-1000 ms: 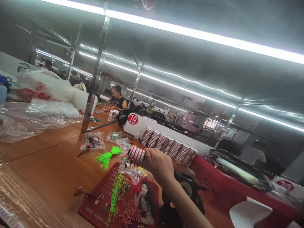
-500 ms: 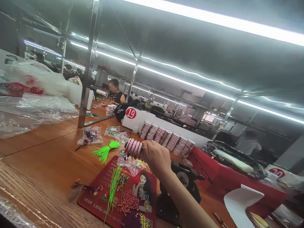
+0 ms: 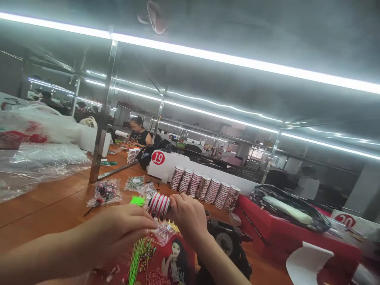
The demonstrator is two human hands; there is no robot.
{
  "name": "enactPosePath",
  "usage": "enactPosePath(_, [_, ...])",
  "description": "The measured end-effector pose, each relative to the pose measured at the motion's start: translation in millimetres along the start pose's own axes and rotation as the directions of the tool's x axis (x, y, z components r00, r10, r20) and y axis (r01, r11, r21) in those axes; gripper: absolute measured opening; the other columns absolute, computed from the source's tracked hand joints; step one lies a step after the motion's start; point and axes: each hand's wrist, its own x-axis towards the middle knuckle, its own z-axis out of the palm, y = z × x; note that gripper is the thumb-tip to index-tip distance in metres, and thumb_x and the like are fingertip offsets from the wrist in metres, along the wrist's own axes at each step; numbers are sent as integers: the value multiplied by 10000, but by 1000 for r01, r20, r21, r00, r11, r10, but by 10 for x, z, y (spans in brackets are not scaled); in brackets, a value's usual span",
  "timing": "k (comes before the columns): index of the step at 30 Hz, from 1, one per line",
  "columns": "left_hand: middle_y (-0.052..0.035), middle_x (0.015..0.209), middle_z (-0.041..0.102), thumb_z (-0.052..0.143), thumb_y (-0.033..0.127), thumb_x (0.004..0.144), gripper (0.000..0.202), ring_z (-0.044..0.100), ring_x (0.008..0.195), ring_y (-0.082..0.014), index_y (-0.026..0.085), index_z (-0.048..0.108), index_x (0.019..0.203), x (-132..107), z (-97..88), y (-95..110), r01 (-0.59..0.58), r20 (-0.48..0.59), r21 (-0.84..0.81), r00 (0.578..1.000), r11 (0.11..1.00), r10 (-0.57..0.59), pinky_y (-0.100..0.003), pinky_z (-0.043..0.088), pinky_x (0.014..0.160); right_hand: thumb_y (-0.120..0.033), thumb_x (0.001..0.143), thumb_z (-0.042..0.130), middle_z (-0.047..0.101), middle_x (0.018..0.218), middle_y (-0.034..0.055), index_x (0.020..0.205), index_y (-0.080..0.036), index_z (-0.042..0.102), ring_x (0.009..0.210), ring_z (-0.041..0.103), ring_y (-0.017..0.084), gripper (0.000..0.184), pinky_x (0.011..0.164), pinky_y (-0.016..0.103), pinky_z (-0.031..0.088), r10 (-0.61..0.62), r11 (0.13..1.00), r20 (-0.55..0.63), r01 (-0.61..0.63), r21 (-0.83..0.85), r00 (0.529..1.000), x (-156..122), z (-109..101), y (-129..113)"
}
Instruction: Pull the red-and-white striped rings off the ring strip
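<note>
A short stack of red-and-white spools (image 3: 159, 206) sits over the mat, its right end gripped by the closed fingers of my right hand (image 3: 190, 215). Just left of and below the stack, my left hand (image 3: 124, 227) hovers with fingers stretched toward it; nothing shows in them, and the palm side is hidden. Beneath both hands is a red printed mat (image 3: 166, 249). On it lie bright green thin strands (image 3: 136, 259), small dark beads (image 3: 148, 253) and a heap of reddish tube pieces (image 3: 157, 276). My left forearm covers the mat's left part.
Several stacks of spools (image 3: 204, 186) line a white partition (image 3: 190, 168). Plastic bags of small parts (image 3: 107, 192) lie to the left. A dark machine (image 3: 227, 241) stands right of my right hand, near a red box (image 3: 282, 225). A metal post (image 3: 102, 134) rises at left; a co-worker (image 3: 139, 132) sits beyond.
My left hand has come in from the left to beside the spool stack. My right hand still holds the stack. The camera view has tilted upward, so the scene sits lower.
</note>
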Motion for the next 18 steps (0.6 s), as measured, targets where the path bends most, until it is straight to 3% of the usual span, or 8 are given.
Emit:
enactPosePath(2, [-30,987,704,553,238,821,206,615,908,-234,323,701,936,205,-97,-19,-188,100,382,982,905,161,-355,469,804,-232,932,418,634,757,2,828,-229,604,699,584,182,213,574,281,303,5,1000,2,-5,8,1000,2,8,-2])
enactPosePath(4, [-30,1041,689,518,221,836,253,606,957,-242,333,685,989,314,-155,-93,-245,60,550,965,799,255,-358,456,829,-234,932,420,639,776,2,848,-230,606,718,587,178,204,587,275,310,11,1000,10,-11,17,1000,-2,10,-4])
enactPosePath(6, [-62,1096,664,496,209,845,277,588,1011,-252,305,664,1044,347,-172,-196,-228,-22,566,956,792,291,-382,448,857,-241,933,424,645,793,0,862,-235,608,734,590,173,198,592,267,313,18,1000,25,-18,25,1000,-5,0,-7])
enactPosePath(8, [-83,1172,628,472,191,856,307,572,1055,-260,299,639,1090,350,-151,-294,-243,-36,583,945,775,324,-409,445,877,-242,935,420,651,793,-1,849,-235,612,740,597,170,211,585,262,313,30,999,48,-31,30,998,4,-18,-10])
enactPosePath(11, [-53,1296,548,450,136,859,378,512,1154,-255,342,593,1142,370,-83,-404,-326,34,576,926,749,377,-433,417,942,-240,945,390,661,763,11,785,-218,618,711,617,177,279,535,263,292,41,998,102,-44,32,994,52,-48,3])
enactPosePath(15, [-5,1311,534,466,133,860,404,464,1211,-215,376,551,1172,441,-24,-557,-454,139,521,881,723,453,-396,412,987,-268,952,342,678,698,33,699,-193,623,652,637,196,385,473,263,231,4,998,203,-17,62,979,158,-70,67])
enactPosePath(18, [-7,1338,504,441,106,867,442,451,1219,-209,371,512,1214,464,-25,-696,-503,160,502,853,703,496,-371,424,981,-289,949,321,689,706,44,703,-188,639,664,643,208,416,468,260,219,-25,994,271,-5,109,962,224,-82,113])
